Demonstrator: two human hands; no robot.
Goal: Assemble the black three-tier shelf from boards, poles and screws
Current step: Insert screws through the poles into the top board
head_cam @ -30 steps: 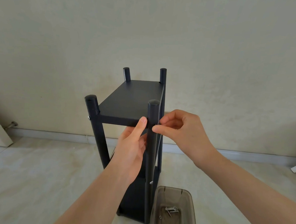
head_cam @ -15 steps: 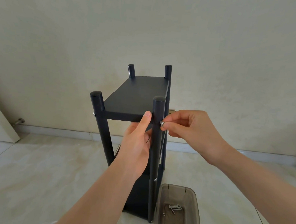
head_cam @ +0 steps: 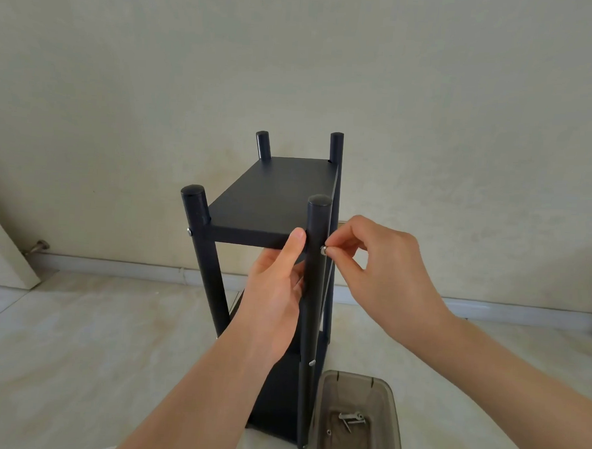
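Black shelf [head_cam: 275, 202] stands upright on floor [head_cam: 75, 350], four poles up, top board [head_cam: 279, 196] seated between them. Screw [head_cam: 323, 249] sits at near right pole [head_cam: 313, 294], level with top board edge. Right hand [head_cam: 378, 259] pinches screw head between thumb and fingertips. Left hand [head_cam: 274, 292] grips pole and underside of board, thumb up against board edge.

Step in hand, by my reading: fastening top board at this corner. Matching screw [head_cam: 189, 232] already in near left pole [head_cam: 204, 254].

Next move calls for keeping screw straight in hole, twisting by fingers, left hand steadying.

Brown tray [head_cam: 356, 423] beside shelf foot holds spare screws [head_cam: 353, 419].

Soft even daylight, wide-angle edge distortion
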